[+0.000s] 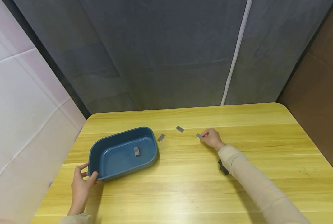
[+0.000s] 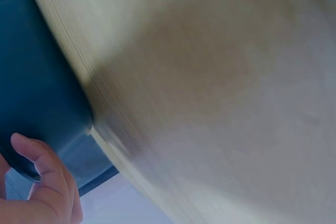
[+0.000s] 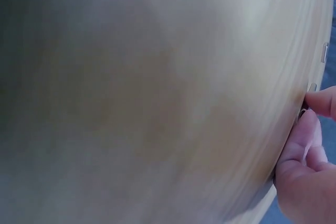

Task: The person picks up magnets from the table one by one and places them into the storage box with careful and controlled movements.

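Note:
A blue plastic basin [image 1: 118, 172] stands on the left of the table. My left hand [image 1: 81, 186] grips its near left corner, thumb over the rim; the left wrist view also shows this hand [image 2: 47, 187] at the basin's wall [image 2: 42, 77]. Inside lies a small striped stack of grey strips [image 1: 136, 151]. To the right, my right hand [image 1: 212, 139] pinches a small grey rectangular strip [image 1: 198, 136] at the tabletop, its near end hidden by the fingers. In the right wrist view, thumb and finger of this hand [image 3: 307, 156] nearly meet around something small and dark.
Two more grey strips lie loose: one [image 1: 161, 137] just right of the basin, another [image 1: 180, 128] farther back. A black object [image 1: 223, 167] shows beneath the right forearm. The wooden table [image 1: 183, 193] ends at a grey curtain [image 1: 169, 62], with a white sheet [image 1: 23, 109] at left.

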`<act>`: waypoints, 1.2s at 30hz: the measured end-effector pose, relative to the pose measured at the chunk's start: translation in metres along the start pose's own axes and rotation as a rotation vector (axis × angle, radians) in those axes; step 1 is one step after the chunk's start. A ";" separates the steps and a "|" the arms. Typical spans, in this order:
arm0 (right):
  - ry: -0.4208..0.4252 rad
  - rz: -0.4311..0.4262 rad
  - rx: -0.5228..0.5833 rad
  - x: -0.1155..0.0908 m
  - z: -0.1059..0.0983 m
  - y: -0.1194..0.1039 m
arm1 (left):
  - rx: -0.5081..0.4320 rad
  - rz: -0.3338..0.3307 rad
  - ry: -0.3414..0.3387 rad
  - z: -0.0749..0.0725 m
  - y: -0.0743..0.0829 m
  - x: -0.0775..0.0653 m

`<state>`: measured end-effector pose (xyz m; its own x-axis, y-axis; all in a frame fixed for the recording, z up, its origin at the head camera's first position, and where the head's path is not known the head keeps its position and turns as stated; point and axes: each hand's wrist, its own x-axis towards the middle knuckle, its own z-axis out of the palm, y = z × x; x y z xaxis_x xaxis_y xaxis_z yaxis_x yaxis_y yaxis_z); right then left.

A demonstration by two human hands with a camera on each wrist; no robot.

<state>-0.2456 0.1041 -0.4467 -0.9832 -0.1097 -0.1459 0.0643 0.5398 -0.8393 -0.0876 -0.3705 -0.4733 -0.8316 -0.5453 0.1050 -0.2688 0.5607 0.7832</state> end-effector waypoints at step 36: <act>-0.015 0.039 0.000 0.002 -0.001 0.001 | -0.004 -0.004 -0.023 -0.001 0.006 0.001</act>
<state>-0.2481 0.1054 -0.4468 -0.9774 -0.1010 -0.1858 0.1022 0.5439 -0.8329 -0.0893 -0.3681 -0.4676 -0.8417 -0.5328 0.0876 -0.2703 0.5562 0.7858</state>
